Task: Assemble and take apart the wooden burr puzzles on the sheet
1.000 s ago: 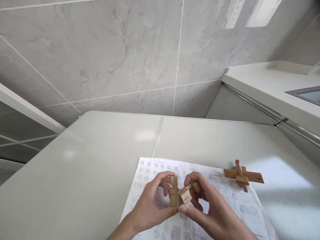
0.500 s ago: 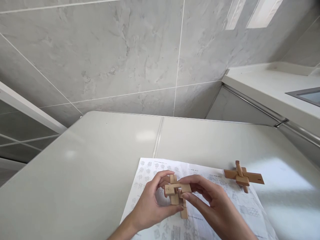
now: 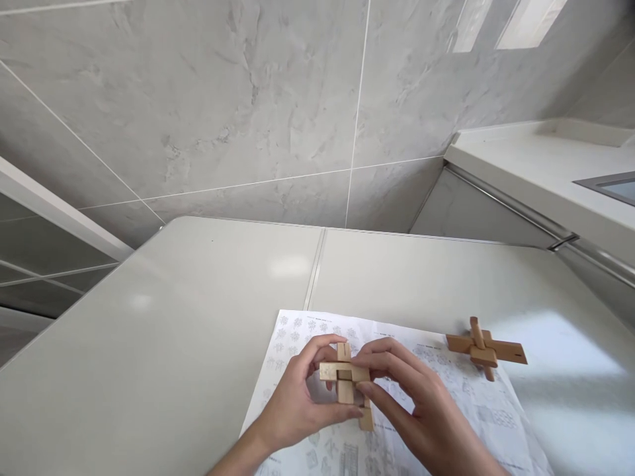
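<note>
Between my hands, above the printed sheet, is a partly interlocked wooden burr puzzle (image 3: 346, 391) of pale notched bars. My left hand (image 3: 297, 393) is closed round it, fingers at the top bar end and thumb along the lower side. With thumb and fingers, my right hand (image 3: 404, 387) pinches the right end of a notched wooden bar (image 3: 328, 371) that lies crosswise over the other bars. The crosswise bar sits against the upright ones; how deep it fits is hard to see. My fingers hide some of the far bars.
A printed instruction sheet (image 3: 278, 370) with small line drawings lies under my hands on the white table (image 3: 173, 330). A darker brown wooden cross-shaped puzzle (image 3: 483, 357) rests at the sheet's upper right edge. Behind the table is a grey tiled wall (image 3: 248, 119); a white counter (image 3: 536, 158) stands at right.
The crosswise bar has shifted slightly left and settled closer against the upright bars, its gap now smaller. My right hand has moved with it; my left hand stays round the puzzle.
</note>
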`<state>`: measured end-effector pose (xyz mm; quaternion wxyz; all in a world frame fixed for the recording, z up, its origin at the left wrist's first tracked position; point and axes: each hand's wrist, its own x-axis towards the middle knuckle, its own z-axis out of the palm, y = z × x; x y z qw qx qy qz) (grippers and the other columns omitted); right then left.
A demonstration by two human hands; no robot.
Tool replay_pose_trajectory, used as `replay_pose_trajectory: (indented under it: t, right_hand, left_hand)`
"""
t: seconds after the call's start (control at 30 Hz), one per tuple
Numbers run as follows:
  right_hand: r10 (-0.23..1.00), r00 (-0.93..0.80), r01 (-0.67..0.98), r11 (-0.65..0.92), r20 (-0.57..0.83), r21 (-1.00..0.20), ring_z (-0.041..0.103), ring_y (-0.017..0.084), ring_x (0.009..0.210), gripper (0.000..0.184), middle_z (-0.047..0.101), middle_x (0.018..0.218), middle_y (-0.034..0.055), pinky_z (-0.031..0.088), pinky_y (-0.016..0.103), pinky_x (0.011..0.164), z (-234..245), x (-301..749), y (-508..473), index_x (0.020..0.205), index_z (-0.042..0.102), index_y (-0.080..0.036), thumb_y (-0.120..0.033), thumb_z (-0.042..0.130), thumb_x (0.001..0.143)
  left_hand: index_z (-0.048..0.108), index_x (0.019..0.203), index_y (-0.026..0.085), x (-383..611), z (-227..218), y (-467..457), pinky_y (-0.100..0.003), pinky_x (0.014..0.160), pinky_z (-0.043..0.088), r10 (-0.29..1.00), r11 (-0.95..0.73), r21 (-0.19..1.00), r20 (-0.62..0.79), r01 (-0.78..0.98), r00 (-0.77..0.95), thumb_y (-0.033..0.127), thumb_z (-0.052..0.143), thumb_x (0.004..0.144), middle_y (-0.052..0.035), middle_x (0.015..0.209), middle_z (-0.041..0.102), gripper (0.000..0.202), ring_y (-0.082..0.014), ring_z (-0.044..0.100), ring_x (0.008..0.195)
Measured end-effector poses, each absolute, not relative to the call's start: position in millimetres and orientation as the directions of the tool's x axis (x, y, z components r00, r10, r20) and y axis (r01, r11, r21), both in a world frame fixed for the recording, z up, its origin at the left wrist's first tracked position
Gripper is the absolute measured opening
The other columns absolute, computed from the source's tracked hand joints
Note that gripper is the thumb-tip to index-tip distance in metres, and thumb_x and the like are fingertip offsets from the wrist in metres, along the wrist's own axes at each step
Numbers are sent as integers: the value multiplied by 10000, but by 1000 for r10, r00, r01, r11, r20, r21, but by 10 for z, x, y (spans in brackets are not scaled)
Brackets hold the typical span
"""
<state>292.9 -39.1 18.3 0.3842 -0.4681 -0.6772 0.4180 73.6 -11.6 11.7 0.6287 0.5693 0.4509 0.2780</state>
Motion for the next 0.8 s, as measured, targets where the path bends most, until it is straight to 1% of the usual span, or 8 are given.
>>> replay_pose_trajectory:
  t: [0.07,0.17,0.3,0.47,0.53,0.63,0.73,0.8]
  right_hand:
    - [950,-283,315,220,130,-923,745,220,966,178,704,1169,62,643,331,813,206,2945,-385,1151,724,-304,-260,561,1095]
    - [948,-295,311,214,120,-926,742,221,946,166,716,1110,59,636,327,798,231,2952,-382,1102,732,-295,-267,569,1097]
    - [950,-301,314,182,84,-932,740,222,923,156,724,1070,52,627,324,772,244,2941,-374,1053,730,-290,-278,579,1091]
    - [950,-312,318,129,25,-939,710,218,860,157,720,959,32,611,335,763,261,2937,-369,961,688,-272,-292,586,1078]
    - [949,-315,336,127,16,-933,702,216,856,147,715,955,28,600,338,764,259,2939,-375,967,678,-271,-279,579,1075]
    - [949,-316,350,125,9,-928,699,212,862,133,710,961,23,589,335,768,255,2939,-379,973,676,-270,-257,582,1067]
    - [946,-323,330,89,-24,-940,700,207,868,126,713,955,18,593,325,779,269,2937,-366,950,674,-265,-250,602,1053]
    - [945,-324,309,68,-38,-949,702,203,857,132,720,945,17,600,323,781,285,2936,-352,932,674,-262,-251,608,1045]
  left_hand:
    - [554,1375,320,722,98,-108,-371,921,526,868,201,966,-252,161,428,305,957,757,5,1008,669,738,-230,678,985]
    - [555,1365,322,707,86,-100,-371,925,528,868,192,967,-247,167,430,324,966,755,14,985,653,736,-229,679,978]
    - [566,1332,332,704,107,-101,-358,919,528,863,174,970,-234,170,448,303,976,750,10,1016,665,713,-219,669,974]
    - [598,1300,315,703,124,-101,-328,846,534,868,156,976,-210,155,451,316,997,718,7,971,644,706,-215,653,925]
    - [604,1300,310,704,118,-102,-318,827,536,862,164,975,-215,149,459,311,998,708,7,964,637,710,-212,649,914]
    - [622,1289,307,708,107,-105,-310,821,539,861,169,975,-216,141,460,299,1003,682,-3,1007,638,716,-214,636,932]
    - [661,1255,304,712,101,-106,-298,811,527,882,119,983,-169,139,439,301,1022,646,-13,1044,625,708,-210,601,934]
    - [667,1257,312,712,102,-107,-291,802,523,885,94,988,-141,126,444,293,1020,653,-13,1047,624,700,-205,598,926]
